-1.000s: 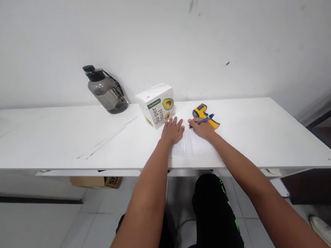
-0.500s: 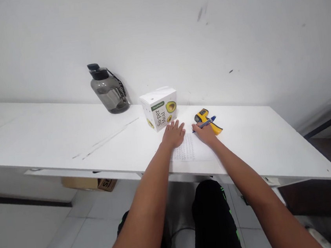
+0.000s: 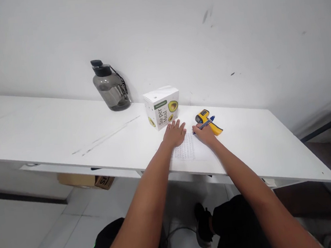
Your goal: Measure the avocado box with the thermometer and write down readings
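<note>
On the white table lies a sheet of paper [image 3: 186, 150] with rows of small handwriting on its left part. My left hand [image 3: 175, 134] rests flat on the sheet's upper left, fingers spread, holding nothing. A blue pen [image 3: 207, 122] is gripped in my right hand [image 3: 204, 133], its tip down at the paper near the right end of the writing. Just behind the fingertips of my left hand stands a white meal box [image 3: 163, 107] printed with avocados. Partly covered by the pen and right hand, a yellow infrared thermometer [image 3: 215, 128] lies beyond the sheet.
A grey water bottle [image 3: 111, 91] with a black lid stands at the back of the table [image 3: 50, 128], by the wall [image 3: 156, 34]. Beneath the table at left is a cardboard box [image 3: 85, 180]. Dark metal framing [image 3: 328, 126] is at the right.
The view has shifted slightly. Below the table my legs have moved apart, and a shoe now shows. Both hands keep nearly the same place on the paper.
</note>
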### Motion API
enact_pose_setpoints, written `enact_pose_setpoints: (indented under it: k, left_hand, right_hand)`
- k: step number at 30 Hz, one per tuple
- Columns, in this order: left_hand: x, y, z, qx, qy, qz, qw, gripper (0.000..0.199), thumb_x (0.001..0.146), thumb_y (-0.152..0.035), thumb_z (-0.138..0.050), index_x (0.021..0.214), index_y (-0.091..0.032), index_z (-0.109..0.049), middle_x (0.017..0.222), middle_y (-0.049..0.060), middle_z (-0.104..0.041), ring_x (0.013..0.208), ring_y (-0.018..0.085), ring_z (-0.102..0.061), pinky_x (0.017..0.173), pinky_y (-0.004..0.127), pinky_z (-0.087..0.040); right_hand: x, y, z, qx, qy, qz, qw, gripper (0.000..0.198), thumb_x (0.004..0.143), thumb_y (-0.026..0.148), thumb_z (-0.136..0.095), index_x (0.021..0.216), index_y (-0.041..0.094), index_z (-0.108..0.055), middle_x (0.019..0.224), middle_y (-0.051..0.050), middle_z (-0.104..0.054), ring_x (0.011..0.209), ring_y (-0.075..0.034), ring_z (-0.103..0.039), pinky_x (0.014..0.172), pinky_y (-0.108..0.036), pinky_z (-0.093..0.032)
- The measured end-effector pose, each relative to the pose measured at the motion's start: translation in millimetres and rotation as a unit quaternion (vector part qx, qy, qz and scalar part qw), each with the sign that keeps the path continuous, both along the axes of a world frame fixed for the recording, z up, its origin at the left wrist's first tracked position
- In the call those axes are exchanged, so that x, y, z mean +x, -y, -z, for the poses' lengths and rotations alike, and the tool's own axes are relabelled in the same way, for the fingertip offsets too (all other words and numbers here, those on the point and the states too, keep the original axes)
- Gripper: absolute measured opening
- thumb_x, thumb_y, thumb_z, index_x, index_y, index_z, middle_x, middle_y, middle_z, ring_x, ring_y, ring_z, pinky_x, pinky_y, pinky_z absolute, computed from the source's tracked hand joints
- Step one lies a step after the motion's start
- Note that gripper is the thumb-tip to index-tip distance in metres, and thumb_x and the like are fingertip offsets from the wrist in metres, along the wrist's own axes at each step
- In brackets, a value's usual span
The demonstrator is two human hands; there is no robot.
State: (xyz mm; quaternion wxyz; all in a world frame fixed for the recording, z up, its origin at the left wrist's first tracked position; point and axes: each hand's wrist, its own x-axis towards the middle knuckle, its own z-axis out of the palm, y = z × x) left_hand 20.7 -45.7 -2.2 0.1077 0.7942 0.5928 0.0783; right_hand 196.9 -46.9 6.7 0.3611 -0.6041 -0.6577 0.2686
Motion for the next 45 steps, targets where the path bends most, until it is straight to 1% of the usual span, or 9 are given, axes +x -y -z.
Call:
enact_pose_setpoints:
  k: [4, 7, 13, 17, 23, 27, 33, 39, 45]
  left_hand:
    - [0.0, -0.6, 0.8, 0.003, 0.005, 0.001, 1.0, 0.063, 0.104, -0.042, -0.019, 0.162, -0.019, -0.032, 0.172, 0.009, -0.018, 0.16, 0.03, -0.013, 0.129, 0.051, -0.012]
    - [0.9, 0.5, -1.9, -0.004, 0.007, 0.0, 1.0, 0.063, 0.105, -0.041, -0.019, 0.162, -0.018, -0.031, 0.172, 0.01, -0.018, 0.16, 0.031, -0.012, 0.129, 0.05, -0.011]
    - [2.2, 4.2, -8.6, -0.017, -0.008, -0.002, 1.0, 0.063, 0.105, -0.041, -0.018, 0.163, -0.018, -0.029, 0.173, 0.009, -0.015, 0.16, 0.03, -0.01, 0.13, 0.048, -0.01]
    - [2.0, 4.9, -9.9, -0.021, -0.014, -0.003, 1.0, 0.062, 0.106, -0.041, -0.017, 0.163, -0.019, -0.028, 0.173, 0.008, -0.015, 0.161, 0.029, -0.01, 0.13, 0.047, -0.01]
    - [2.4, 5.2, -11.3, -0.026, -0.017, -0.005, 1.0, 0.062, 0.106, -0.041, -0.017, 0.163, -0.019, -0.027, 0.173, 0.008, -0.013, 0.161, 0.028, -0.009, 0.13, 0.047, -0.009]
    - [2.6, 5.5, -12.2, -0.024, -0.016, -0.005, 1.0, 0.061, 0.106, -0.041, -0.018, 0.163, -0.02, -0.028, 0.173, 0.008, -0.015, 0.161, 0.028, -0.011, 0.129, 0.048, -0.011]
    - [3.1, 5.4, -12.1, -0.024, -0.019, -0.009, 0.999, 0.061, 0.106, -0.041, -0.018, 0.163, -0.02, -0.028, 0.173, 0.008, -0.014, 0.161, 0.028, -0.01, 0.13, 0.046, -0.01]
    - [2.5, 5.6, -12.6, -0.027, -0.019, -0.006, 0.999, 0.062, 0.106, -0.041, -0.017, 0.163, -0.019, -0.028, 0.173, 0.008, -0.014, 0.161, 0.028, -0.009, 0.13, 0.045, -0.009]
    - [2.5, 6.0, -13.5, -0.027, -0.018, -0.006, 0.999, 0.062, 0.106, -0.041, -0.017, 0.163, -0.019, -0.027, 0.173, 0.008, -0.014, 0.161, 0.028, -0.009, 0.13, 0.045, -0.009]
  right_hand:
    - [1.5, 2.0, -1.2, 0.004, -0.018, 0.0, 1.0, 0.031, 0.081, 0.042, -0.052, 0.058, 0.023, -0.06, 0.069, -0.003, -0.067, 0.079, -0.021, -0.061, 0.077, -0.033, -0.048]
    - [2.5, 1.9, -0.9, 0.008, -0.027, 0.009, 1.0, 0.031, 0.082, 0.042, -0.052, 0.059, 0.023, -0.061, 0.069, -0.003, -0.067, 0.08, -0.021, -0.061, 0.077, -0.033, -0.047]
    - [2.5, -1.1, 1.9, 0.022, -0.014, 0.015, 1.0, 0.032, 0.082, 0.043, -0.052, 0.058, 0.023, -0.056, 0.063, -0.002, -0.061, 0.074, -0.021, -0.057, 0.073, -0.033, -0.044]
    - [2.1, -1.6, 2.1, 0.017, -0.014, 0.02, 1.0, 0.032, 0.082, 0.042, -0.052, 0.056, 0.023, -0.054, 0.061, -0.001, -0.059, 0.072, -0.02, -0.056, 0.071, -0.033, -0.043]
    - [2.2, -1.2, 1.2, 0.0, -0.017, 0.007, 1.0, 0.03, 0.08, 0.041, -0.053, 0.056, 0.023, -0.056, 0.063, -0.001, -0.061, 0.073, -0.02, -0.056, 0.071, -0.032, -0.043]
    - [2.8, -0.9, 0.0, -0.003, -0.02, -0.001, 1.0, 0.03, 0.08, 0.039, -0.052, 0.056, 0.023, -0.056, 0.063, -0.001, -0.062, 0.071, -0.019, -0.056, 0.071, -0.032, -0.043]
    - [1.6, 0.1, -2.0, 0.01, -0.022, 0.009, 1.0, 0.032, 0.081, 0.04, -0.053, 0.054, 0.023, -0.054, 0.06, -0.001, -0.059, 0.069, -0.019, -0.055, 0.071, -0.032, -0.043]
    - [0.8, 1.7, -2.2, 0.009, -0.039, 0.021, 0.999, 0.031, 0.082, 0.039, -0.052, 0.056, 0.023, -0.055, 0.063, -0.002, -0.062, 0.073, -0.02, -0.057, 0.072, -0.032, -0.044]
    - [-0.1, 2.1, -1.4, 0.019, -0.031, 0.031, 0.999, 0.032, 0.081, 0.039, -0.053, 0.053, 0.025, -0.047, 0.056, 0.001, -0.052, 0.066, -0.018, -0.051, 0.067, -0.031, -0.041]
